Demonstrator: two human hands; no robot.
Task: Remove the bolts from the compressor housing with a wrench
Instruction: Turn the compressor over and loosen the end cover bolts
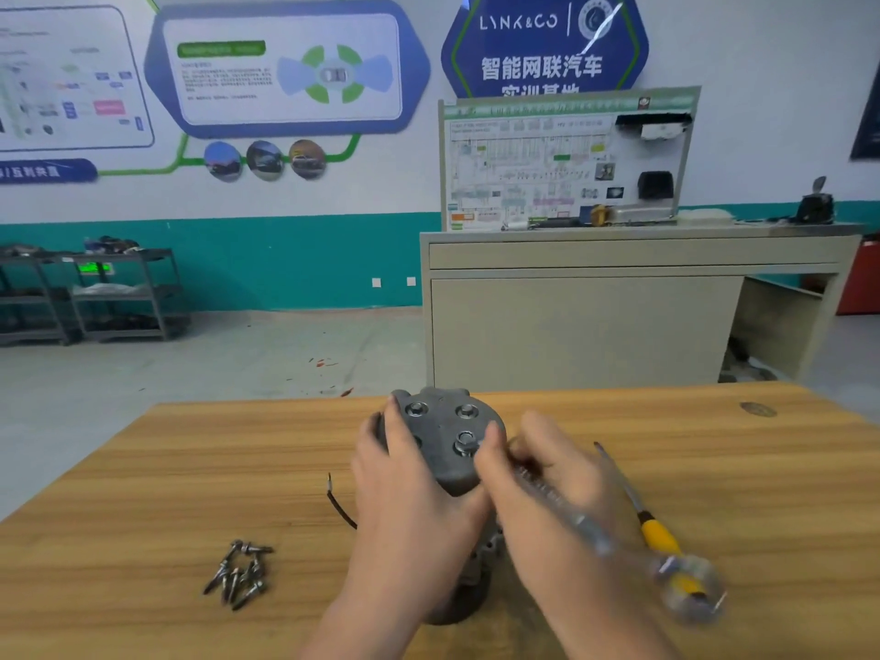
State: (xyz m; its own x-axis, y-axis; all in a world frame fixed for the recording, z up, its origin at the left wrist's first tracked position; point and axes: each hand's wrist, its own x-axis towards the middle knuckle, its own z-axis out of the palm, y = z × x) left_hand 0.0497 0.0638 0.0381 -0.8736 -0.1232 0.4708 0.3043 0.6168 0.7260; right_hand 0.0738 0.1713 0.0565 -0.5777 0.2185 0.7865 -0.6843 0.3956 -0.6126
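A grey compressor housing (445, 438) stands upright on the wooden table (143, 493), its top face showing several round bolt seats. My left hand (405, 473) grips the housing's left side. My right hand (538, 464) holds a silver wrench (571, 514) near its head, at the housing's right edge. The wrench is blurred by motion, and its far end sticks out toward the lower right. A pile of loose bolts (243, 571) lies on the table to the left.
A screwdriver with a yellow handle (652, 526) lies on the table right of my hands. A thin black wire (338, 500) curls left of the housing. Beyond the table stand a beige cabinet (595, 321) and grey shelf carts (95, 297).
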